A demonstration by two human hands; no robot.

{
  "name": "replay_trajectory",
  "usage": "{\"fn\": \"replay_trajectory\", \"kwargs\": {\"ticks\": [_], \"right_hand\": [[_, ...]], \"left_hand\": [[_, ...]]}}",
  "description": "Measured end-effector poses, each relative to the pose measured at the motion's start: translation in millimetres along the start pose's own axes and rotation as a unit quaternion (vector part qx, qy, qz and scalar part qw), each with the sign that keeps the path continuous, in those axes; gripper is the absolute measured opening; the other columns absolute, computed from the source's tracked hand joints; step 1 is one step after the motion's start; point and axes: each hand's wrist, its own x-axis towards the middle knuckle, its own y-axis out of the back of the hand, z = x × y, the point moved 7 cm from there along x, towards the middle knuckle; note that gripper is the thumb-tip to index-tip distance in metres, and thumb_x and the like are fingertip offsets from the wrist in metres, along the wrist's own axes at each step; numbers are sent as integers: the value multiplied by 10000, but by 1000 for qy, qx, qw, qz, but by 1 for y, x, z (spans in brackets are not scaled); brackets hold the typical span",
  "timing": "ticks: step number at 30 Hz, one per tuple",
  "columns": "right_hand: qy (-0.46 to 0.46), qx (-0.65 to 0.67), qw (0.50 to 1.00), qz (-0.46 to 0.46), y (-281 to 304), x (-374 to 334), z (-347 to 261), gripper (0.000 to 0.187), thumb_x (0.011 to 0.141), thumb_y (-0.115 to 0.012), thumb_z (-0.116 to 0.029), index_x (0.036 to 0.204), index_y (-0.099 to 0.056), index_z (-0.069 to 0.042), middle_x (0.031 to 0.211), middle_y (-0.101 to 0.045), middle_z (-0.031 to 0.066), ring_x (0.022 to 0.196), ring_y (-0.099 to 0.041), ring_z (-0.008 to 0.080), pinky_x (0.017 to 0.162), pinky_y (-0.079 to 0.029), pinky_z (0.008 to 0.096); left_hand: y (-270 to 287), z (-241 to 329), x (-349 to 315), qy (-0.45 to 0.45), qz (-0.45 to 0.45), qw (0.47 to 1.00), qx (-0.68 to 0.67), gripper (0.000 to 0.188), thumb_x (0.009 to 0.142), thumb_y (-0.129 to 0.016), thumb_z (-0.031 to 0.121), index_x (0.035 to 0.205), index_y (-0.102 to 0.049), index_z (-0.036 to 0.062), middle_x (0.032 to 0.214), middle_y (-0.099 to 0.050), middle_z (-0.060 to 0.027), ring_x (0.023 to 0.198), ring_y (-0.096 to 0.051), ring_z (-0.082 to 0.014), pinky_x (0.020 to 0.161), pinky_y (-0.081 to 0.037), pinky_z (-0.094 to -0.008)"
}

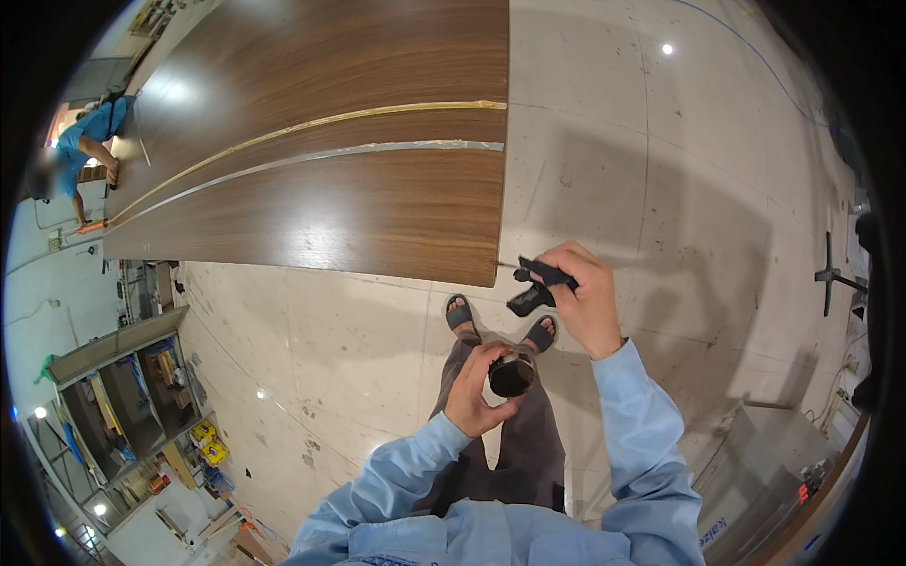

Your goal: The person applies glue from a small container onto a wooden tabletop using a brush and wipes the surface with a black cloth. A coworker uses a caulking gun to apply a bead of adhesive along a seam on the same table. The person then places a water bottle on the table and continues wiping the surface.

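Observation:
My left hand (477,391) is wrapped round a small round cup (512,375) with a dark inside, held in front of my legs. Raised higher and to the right, my right hand (585,297) grips a crumpled black cloth (533,300) between thumb and fingers. A thin dark tip pokes from the cloth toward the near right corner of a large brown wood-grain panel (396,212); whether it touches the edge I cannot tell. Two lengthwise strips, one yellowish (377,111) and one pale grey (396,146), run along the panel.
At the panel's far left end a person in blue (94,127) leans over it with hands on the edge. A shelf unit (118,396) holding boards stands at the lower left. Grey sheets (755,462) lean at the lower right. A blue cable (755,57) crosses the floor.

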Motion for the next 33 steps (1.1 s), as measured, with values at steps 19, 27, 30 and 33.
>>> {"fn": "replay_trajectory", "kwargs": {"ticks": [19, 27, 30, 33], "right_hand": [[4, 4, 999, 35, 6, 16, 2, 215, 793, -647, 144, 978, -691, 45, 854, -666, 101, 797, -654, 200, 752, -513, 296], [10, -33, 997, 66, 14, 27, 0, 228, 787, -644, 138, 983, -708, 41, 871, -682, 97, 794, -666, 197, 729, -513, 301], [22, -42, 998, 42, 11, 40, 1, 259, 783, -644, 142, 998, -720, 18, 874, -680, 105, 781, -666, 215, 715, -509, 298], [38, -20, 999, -20, 6, 44, -4, 270, 781, -635, 150, 993, -725, 8, 869, -673, 105, 777, -668, 236, 725, -523, 307]], "left_hand": [[0, -1, 2, 14, -6, 1000, -1, 728, 721, -843, 45, 1376, -525, 27, 1322, -597, -194, 1226, -619, -367, 1054, -508, -416], [-3, -1, 3, -5, -3, 1000, 6, 765, 702, -841, 43, 1392, -511, 31, 1329, -588, -208, 1218, -620, -382, 1052, -514, -423], [0, -3, 4, 13, -3, 1000, 1, 777, 701, -841, 44, 1401, -503, 34, 1341, -585, -206, 1224, -617, -383, 1054, -514, -425], [-1, -2, 4, 5, -3, 1000, 1, 782, 696, -841, 44, 1401, -502, 34, 1352, -580, -202, 1234, -612, -382, 1059, -510, -426]]}}
